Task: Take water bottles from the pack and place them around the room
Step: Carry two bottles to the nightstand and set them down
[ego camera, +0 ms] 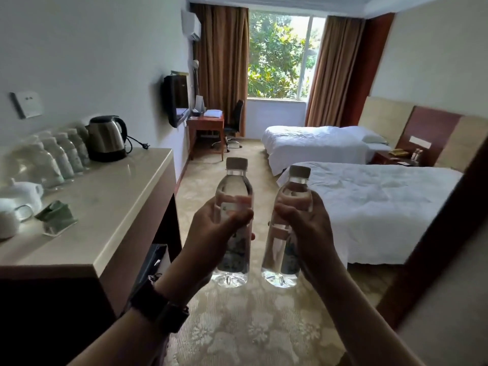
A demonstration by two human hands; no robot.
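Observation:
I hold two clear water bottles upright in front of me over the carpet. My left hand (pixel 211 231) grips the left bottle (pixel 233 186) around its middle, fingers curled round it. The right bottle (pixel 284 260), tilted slightly, is gripped the same way by my right hand (pixel 309 228). Both bottles have pale caps and are full. A pack of water bottles (pixel 56 157) in plastic wrap stands on the counter at the left, against the wall.
The pale counter (pixel 111 207) also carries a steel kettle (pixel 107 138), white cups (pixel 15 204) and a crumpled wrapper (pixel 56 217). Ahead are two white beds (pixel 369 204), a nightstand (pixel 396 158), a wooden desk (pixel 206 125) with an office chair, and a dark door edge (pixel 433 247) on the right.

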